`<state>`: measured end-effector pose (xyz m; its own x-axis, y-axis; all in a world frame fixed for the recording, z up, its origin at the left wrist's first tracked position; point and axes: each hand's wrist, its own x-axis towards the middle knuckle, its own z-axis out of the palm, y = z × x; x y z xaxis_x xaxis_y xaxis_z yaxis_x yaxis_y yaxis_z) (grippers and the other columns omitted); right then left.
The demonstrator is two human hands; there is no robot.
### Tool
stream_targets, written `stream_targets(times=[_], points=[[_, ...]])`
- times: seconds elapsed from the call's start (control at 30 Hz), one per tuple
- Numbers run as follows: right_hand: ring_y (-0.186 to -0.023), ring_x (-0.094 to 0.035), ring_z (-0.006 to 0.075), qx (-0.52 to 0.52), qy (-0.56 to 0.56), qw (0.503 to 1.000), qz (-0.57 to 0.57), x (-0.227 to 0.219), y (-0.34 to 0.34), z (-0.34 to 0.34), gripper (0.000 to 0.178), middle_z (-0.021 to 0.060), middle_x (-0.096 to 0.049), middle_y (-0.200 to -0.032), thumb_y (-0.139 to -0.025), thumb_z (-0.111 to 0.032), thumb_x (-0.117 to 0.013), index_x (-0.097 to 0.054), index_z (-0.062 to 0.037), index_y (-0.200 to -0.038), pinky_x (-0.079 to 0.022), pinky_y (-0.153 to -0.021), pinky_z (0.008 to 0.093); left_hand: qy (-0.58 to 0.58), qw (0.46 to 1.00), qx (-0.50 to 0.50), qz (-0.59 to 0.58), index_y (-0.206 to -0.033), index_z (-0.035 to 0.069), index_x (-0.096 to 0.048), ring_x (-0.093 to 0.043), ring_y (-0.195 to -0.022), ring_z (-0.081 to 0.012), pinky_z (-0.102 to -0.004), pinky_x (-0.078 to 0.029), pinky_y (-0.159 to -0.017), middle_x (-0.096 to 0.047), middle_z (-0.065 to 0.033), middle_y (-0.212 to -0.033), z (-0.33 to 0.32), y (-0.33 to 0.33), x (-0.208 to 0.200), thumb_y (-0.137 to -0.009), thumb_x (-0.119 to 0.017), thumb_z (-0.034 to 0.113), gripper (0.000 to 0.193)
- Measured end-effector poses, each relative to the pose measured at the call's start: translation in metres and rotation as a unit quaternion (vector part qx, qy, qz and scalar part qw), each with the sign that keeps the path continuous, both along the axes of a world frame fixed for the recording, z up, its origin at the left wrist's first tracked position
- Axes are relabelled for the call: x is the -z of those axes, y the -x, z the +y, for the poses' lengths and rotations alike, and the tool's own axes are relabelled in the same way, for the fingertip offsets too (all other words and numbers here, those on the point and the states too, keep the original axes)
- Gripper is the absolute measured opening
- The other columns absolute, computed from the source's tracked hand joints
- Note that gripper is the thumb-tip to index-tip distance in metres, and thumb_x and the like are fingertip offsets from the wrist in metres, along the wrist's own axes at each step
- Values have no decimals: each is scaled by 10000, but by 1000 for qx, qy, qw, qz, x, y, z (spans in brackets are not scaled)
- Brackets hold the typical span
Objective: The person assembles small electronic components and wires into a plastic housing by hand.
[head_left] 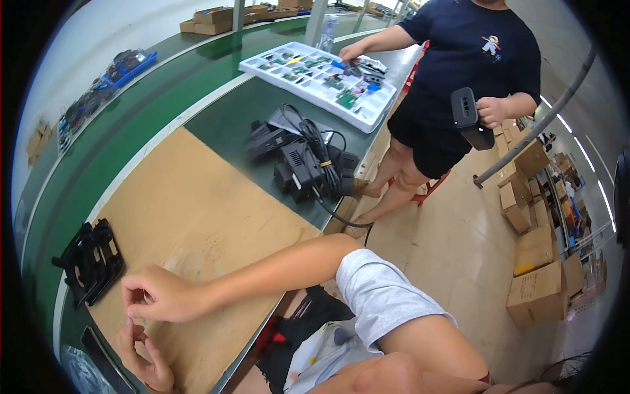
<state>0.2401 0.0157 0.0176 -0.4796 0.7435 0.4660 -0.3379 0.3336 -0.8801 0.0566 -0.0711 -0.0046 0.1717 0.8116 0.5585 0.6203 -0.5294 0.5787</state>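
My right hand (167,295) is over the tan work board (203,217), its thumb and fingers closed in a pinch. Whatever it may hold is too small or hidden to make out. Just below it, my left hand (144,358) is half curled, palm up, with thumb and fingers apart; one raised fingertip meets the right hand's fingertips. Black moulded plastic frames (92,261) lie at the board's left edge, close to my right hand. A long dark strip (105,360) lies left of my left hand.
Black power adapters with bundled cables (312,161) lie beyond the board. A white compartment tray (367,117) holds small green parts. Across the bench, a person (469,72) reaches into it and holds a black device (471,118). Cardboard boxes (538,295) stand at right.
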Motion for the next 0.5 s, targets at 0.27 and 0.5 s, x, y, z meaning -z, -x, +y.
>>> stream_targets(times=[0.27,0.5], points=[[-542,-500,124,-1,-40,999,-18,9,-5,24,167,75,-553,-607,-846,-124,-607,-532,-20,-739,-386,-496,263,-37,999,18,1,-1201,-23,-514,-490,-740,-215,-307,-398,-682,-542,-146,-913,30,-10,1,-792,-514,25,412],[-635,-556,209,102,-218,970,-41,-1,-13,32,130,91,-534,-726,-787,-143,-638,-556,-43,-802,-429,-549,322,-37,999,5,21,-1191,-25,-525,-501,-731,-219,-306,-405,-668,-534,-139,-865,31,-15,-3,-786,-509,6,406]])
